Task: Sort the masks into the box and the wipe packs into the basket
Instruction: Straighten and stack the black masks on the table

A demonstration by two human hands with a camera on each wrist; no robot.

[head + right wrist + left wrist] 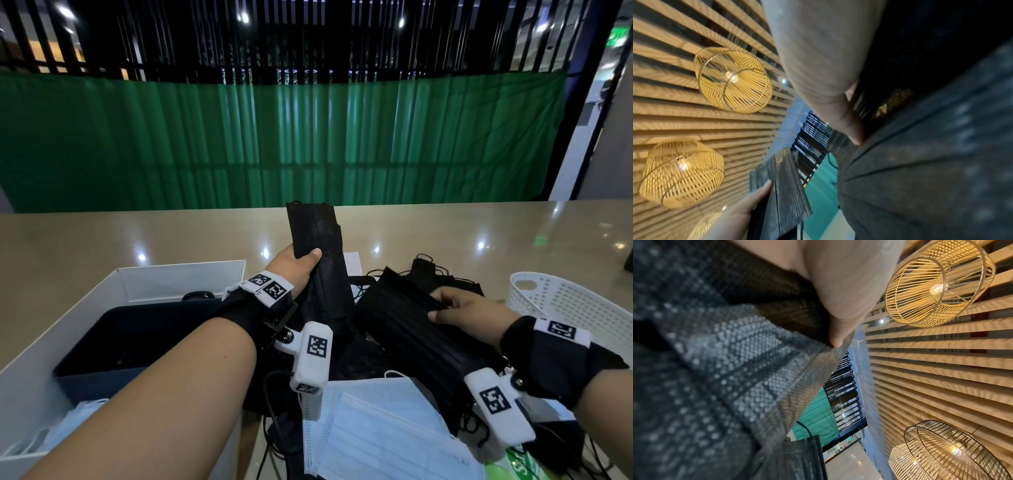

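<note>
My left hand [297, 263] grips an upright stack of black masks [318, 253] above the table's middle, thumb across its front; up close the same stack [731, 363] shows under my thumb. My right hand [455, 308] pinches the edge of a second stack of black masks [411, 329] held slanted over the pile; its fabric [931, 162] fills the right wrist view. Light blue masks [383, 431] lie near the front. The white box [85, 301] with a dark inner tray stands at left. The white perforated basket [561, 301] sits at right. A green wipe pack [513, 466] peeks out at the bottom.
More black masks with ear loops [431, 270] lie heaped between box and basket. A few blue masks [68, 428] rest in the box's front corner. The beige table [137, 233] runs back to a green curtain [274, 144].
</note>
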